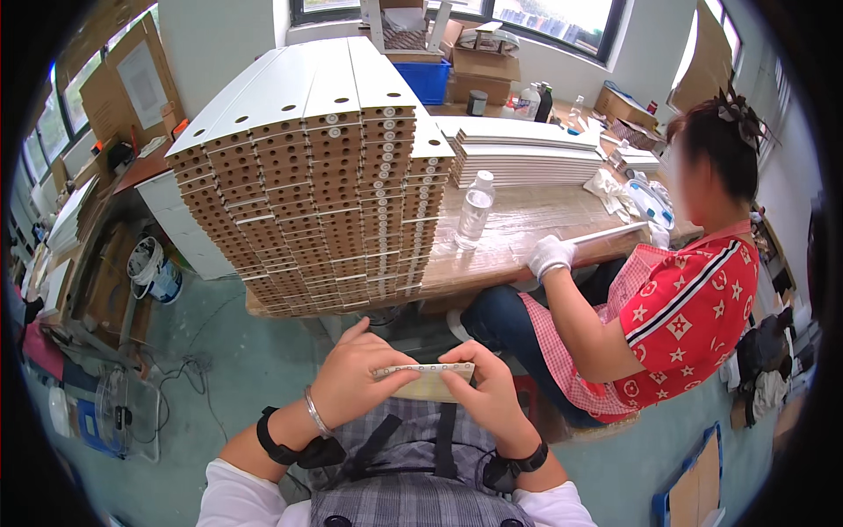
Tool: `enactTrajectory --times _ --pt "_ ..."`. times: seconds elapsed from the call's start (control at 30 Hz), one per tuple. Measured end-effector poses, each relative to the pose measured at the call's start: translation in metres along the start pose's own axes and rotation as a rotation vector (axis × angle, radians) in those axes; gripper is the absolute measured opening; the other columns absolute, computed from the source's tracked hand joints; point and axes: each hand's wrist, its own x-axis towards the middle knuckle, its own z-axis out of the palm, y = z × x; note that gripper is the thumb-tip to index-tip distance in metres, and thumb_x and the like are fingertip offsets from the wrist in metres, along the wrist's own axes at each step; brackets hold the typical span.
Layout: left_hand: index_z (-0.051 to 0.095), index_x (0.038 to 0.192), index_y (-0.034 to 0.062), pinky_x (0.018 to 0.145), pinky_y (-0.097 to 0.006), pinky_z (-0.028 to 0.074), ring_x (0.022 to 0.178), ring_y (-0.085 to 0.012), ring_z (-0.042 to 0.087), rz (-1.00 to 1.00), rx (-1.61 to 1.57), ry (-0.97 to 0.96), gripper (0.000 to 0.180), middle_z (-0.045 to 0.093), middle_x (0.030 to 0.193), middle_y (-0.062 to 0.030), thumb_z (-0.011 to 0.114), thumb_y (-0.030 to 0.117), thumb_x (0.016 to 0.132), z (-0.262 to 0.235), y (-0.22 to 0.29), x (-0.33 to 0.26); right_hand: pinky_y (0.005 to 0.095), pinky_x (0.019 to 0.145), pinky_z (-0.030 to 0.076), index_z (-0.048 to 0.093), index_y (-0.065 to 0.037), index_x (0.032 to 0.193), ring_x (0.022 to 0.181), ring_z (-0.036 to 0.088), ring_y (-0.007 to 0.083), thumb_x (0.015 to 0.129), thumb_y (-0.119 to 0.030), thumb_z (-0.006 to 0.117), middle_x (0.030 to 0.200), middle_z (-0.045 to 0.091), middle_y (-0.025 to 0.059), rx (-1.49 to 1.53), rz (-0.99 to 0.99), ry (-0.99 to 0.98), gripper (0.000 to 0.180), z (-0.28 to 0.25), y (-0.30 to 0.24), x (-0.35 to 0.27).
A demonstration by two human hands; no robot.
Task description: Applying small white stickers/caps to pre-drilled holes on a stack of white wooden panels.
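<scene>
In front of my waist, my left hand (357, 373) and my right hand (483, 382) pinch the two ends of a small pale sheet with round spots (430, 383). The spots run in a row along its upper edge, and the rest of it slopes down toward my apron. Both thumbs lie on the near side, with the fingers curled behind. Beyond my hands rises a tall stack of white-topped boards (307, 206). Their brown end faces are full of round holes, and white discs cover some of those in the right-hand columns.
A clear bottle (475, 211) stands on the film-covered table (505, 233) beside the stack. At the right a seated co-worker (676, 299) in white gloves holds a long white strip (610, 233). More white boards (527, 154) lie behind. A bucket (156, 270) sits at the left.
</scene>
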Motion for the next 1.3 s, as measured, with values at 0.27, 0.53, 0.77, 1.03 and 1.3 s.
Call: enactTrajectory --times 0.27,0.53,0.77,1.03,1.3 --pt "0.068 0.093 0.0053 0.069 -0.027 0.049 0.075 -0.0179 0.064 -0.147 -0.307 0.014 0.020 0.067 0.083 -0.0084 0.068 0.019 0.079 0.006 -0.004 0.002 0.0227 0.072 0.044 0.061 0.000 0.094 0.082 0.056 0.0076 0.082 -0.006 0.061 0.085 0.060 0.0026 0.272 0.248 -0.050 0.014 -0.008 0.003 0.005" --pt "0.069 0.094 0.0057 0.070 -0.027 0.049 0.076 -0.0167 0.064 -0.219 -0.373 -0.023 0.018 0.067 0.085 -0.0078 0.067 0.017 0.080 0.007 0.000 0.005 0.0221 0.075 0.044 0.061 0.000 0.099 0.085 0.056 0.0070 0.082 -0.004 0.059 0.090 0.061 0.0028 0.167 0.192 -0.135 0.018 -0.014 0.009 0.006" --pt "0.068 0.098 0.0072 0.074 -0.027 0.048 0.083 -0.0182 0.064 -0.219 -0.440 -0.082 0.019 0.066 0.090 -0.0074 0.065 0.016 0.081 0.007 0.000 0.013 0.0230 0.077 0.044 0.062 0.000 0.103 0.088 0.056 0.0085 0.081 -0.002 0.058 0.093 0.061 0.0030 0.241 0.383 -0.251 0.022 -0.022 -0.002 0.017" --pt "0.067 0.098 0.0068 0.075 -0.027 0.048 0.084 -0.0160 0.063 -0.264 -0.518 -0.048 0.018 0.067 0.092 -0.0059 0.066 0.014 0.081 0.015 -0.004 0.017 0.0244 0.079 0.044 0.062 0.001 0.102 0.089 0.056 0.0101 0.082 -0.002 0.058 0.094 0.061 0.0035 0.163 0.201 -0.237 0.021 -0.025 0.008 0.022" --pt "0.065 0.096 0.0013 0.072 -0.024 0.048 0.081 -0.0108 0.062 -0.427 -0.596 -0.032 0.018 0.067 0.089 -0.0055 0.065 0.012 0.082 0.017 -0.007 0.017 0.0221 0.074 0.045 0.057 0.000 0.107 0.086 0.056 0.0072 0.084 -0.001 0.057 0.093 0.060 0.0034 0.292 0.339 -0.135 0.023 -0.029 0.025 0.011"
